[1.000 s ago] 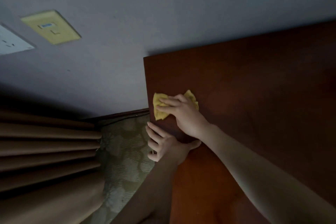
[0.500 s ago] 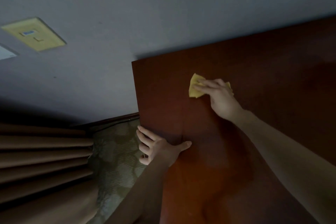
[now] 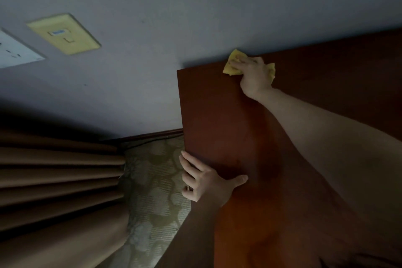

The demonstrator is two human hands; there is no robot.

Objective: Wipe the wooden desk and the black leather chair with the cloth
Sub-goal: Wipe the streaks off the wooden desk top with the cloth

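Note:
The dark red-brown wooden desk (image 3: 217, 128) fills the right half of the head view, its far edge against the wall. A crumpled yellow cloth (image 3: 231, 67) lies at that far edge near the desk's left corner. My right hand (image 3: 254, 76) presses down on the cloth with its fingers laid over it, arm stretched across the desktop. My left hand (image 3: 204, 180) rests on the desk's left edge, fingers down the side and thumb spread on top. The black leather chair is out of view.
A grey wall (image 3: 195, 6) rises behind the desk with a yellow wall plate (image 3: 64, 33) and a white socket plate (image 3: 15, 52). Brown pleated curtains (image 3: 58, 176) hang at the left. Patterned carpet (image 3: 152, 180) and a dark skirting board (image 3: 152, 135) lie beside the desk.
My right hand has slid the cloth from near the desk's left edge away from me to the far edge by the wall. My left hand stays on the left edge.

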